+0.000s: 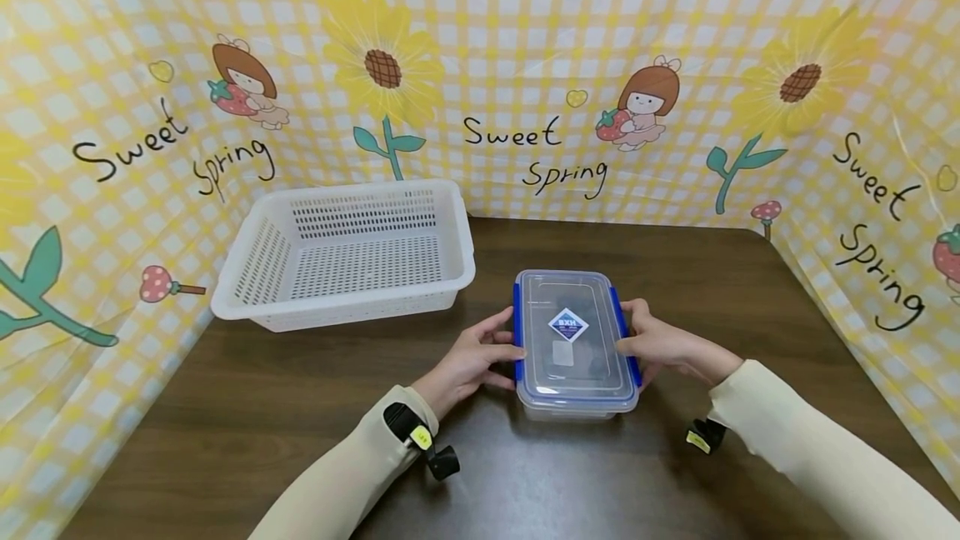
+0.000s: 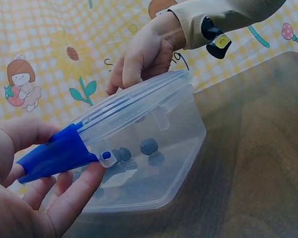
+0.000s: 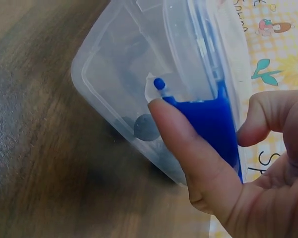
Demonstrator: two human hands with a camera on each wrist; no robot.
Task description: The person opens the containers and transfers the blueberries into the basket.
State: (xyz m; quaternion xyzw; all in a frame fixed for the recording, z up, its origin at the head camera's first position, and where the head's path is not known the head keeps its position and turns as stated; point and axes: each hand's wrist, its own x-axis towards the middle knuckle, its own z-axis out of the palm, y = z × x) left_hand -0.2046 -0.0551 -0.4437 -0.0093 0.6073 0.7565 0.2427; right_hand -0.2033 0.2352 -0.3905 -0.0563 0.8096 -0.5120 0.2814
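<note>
A clear plastic food container [image 1: 573, 382] with a lid on it and a blue clip along each long side lies between the two hands. My left hand [image 1: 474, 357] grips its left side, with the thumb on top and fingers against the blue clip [image 2: 59, 153]. On the opposite side my right hand [image 1: 660, 342] holds the right blue clip [image 3: 208, 129] between thumb and fingers. Small dark round balls [image 2: 149, 146] show through the wall inside the container; their kind cannot be made out. A blue-and-white diamond sticker [image 1: 567, 325] is on the lid.
A white perforated plastic basket [image 1: 352, 307] stands at the back left of the dark wooden table [image 1: 247, 423]. A yellow checked cloth [image 1: 480, 48] with flowers and printed words hangs behind and along both sides.
</note>
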